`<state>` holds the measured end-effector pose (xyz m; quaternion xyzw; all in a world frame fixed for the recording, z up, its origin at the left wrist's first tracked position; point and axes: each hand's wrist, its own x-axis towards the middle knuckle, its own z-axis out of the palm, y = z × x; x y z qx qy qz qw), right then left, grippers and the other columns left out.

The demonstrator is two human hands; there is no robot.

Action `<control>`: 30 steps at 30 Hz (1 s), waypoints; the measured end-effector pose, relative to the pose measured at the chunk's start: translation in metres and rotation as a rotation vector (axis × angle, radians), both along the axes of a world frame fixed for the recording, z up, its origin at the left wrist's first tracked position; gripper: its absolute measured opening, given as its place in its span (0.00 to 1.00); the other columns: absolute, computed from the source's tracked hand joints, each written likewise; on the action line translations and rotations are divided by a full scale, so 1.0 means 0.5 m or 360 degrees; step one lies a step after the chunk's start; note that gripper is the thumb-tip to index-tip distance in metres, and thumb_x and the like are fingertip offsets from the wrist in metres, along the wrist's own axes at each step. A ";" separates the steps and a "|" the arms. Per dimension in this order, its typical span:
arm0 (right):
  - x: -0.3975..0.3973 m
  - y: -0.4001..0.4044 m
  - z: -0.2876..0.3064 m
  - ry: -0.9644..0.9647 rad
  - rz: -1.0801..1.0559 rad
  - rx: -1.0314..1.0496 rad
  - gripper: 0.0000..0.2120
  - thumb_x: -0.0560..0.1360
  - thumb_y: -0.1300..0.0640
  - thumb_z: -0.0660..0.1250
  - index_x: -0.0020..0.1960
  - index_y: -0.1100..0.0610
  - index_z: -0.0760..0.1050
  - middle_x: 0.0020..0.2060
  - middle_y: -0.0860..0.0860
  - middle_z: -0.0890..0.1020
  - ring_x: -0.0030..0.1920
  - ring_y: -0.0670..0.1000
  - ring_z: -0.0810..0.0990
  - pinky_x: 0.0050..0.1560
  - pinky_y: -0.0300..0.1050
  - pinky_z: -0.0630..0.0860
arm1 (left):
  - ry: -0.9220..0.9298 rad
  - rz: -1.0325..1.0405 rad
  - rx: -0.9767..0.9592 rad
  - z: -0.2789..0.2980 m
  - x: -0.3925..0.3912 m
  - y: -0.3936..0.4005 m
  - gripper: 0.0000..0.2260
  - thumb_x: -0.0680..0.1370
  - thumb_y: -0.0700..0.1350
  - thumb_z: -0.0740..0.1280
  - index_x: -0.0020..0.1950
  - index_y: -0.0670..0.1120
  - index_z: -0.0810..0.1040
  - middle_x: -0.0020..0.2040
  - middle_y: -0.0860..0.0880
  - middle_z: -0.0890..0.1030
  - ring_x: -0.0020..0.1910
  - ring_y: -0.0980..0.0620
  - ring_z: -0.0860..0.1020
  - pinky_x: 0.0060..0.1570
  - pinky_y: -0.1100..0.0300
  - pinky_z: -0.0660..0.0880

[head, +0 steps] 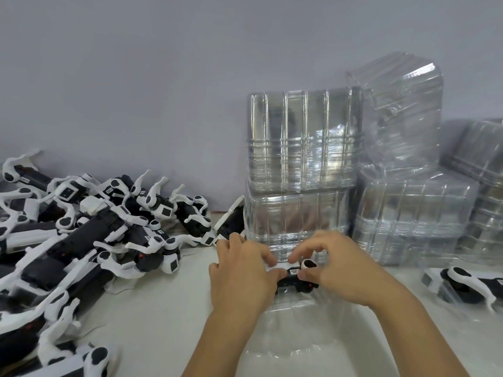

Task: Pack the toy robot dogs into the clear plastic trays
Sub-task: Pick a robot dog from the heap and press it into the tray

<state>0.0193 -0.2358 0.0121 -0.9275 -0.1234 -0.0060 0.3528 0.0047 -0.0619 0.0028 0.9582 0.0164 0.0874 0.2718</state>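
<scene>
A black-and-white toy robot dog [295, 280] lies between both my hands, over the far end of a clear plastic tray [304, 346] on the white table in front of me. My left hand [241, 278] grips the dog's left side, fingers curled over its top. Curled over the dog's right end near a white leg joint, the fingers of my right hand [337, 270] hold it. Most of the dog is hidden by my hands.
A big heap of toy robot dogs [89, 240] covers the table's left side. Stacks of clear trays [304, 164] stand behind my hands and to the right [408, 221]. Another dog in a tray [468, 287] lies at the far right. A grey wall rises behind.
</scene>
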 end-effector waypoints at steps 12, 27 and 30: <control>-0.002 -0.007 0.009 -0.0039 -0.0023 0.0043 0.08 0.72 0.52 0.77 0.43 0.38 0.83 0.41 0.35 0.82 0.50 0.34 0.76 0.46 0.29 0.66 | 0.0011 -0.0396 -0.0462 0.024 0.021 0.077 0.02 0.74 0.52 0.75 0.42 0.58 0.84 0.52 0.58 0.82 0.56 0.63 0.76 0.63 0.58 0.71; 0.000 -0.002 0.004 -0.0106 -0.0016 0.0139 0.11 0.74 0.55 0.75 0.41 0.38 0.83 0.39 0.41 0.83 0.46 0.38 0.79 0.45 0.28 0.69 | 0.0114 -0.0896 0.0341 0.025 -0.017 0.003 0.17 0.83 0.58 0.58 0.39 0.54 0.78 0.52 0.55 0.64 0.56 0.54 0.59 0.56 0.55 0.56; 0.000 0.001 0.003 -0.0099 -0.0008 0.0162 0.10 0.74 0.55 0.75 0.41 0.39 0.83 0.39 0.42 0.83 0.46 0.39 0.79 0.45 0.27 0.70 | 0.0123 -0.0874 0.0305 0.026 -0.013 0.006 0.18 0.82 0.55 0.59 0.35 0.51 0.72 0.54 0.54 0.65 0.56 0.55 0.60 0.59 0.56 0.59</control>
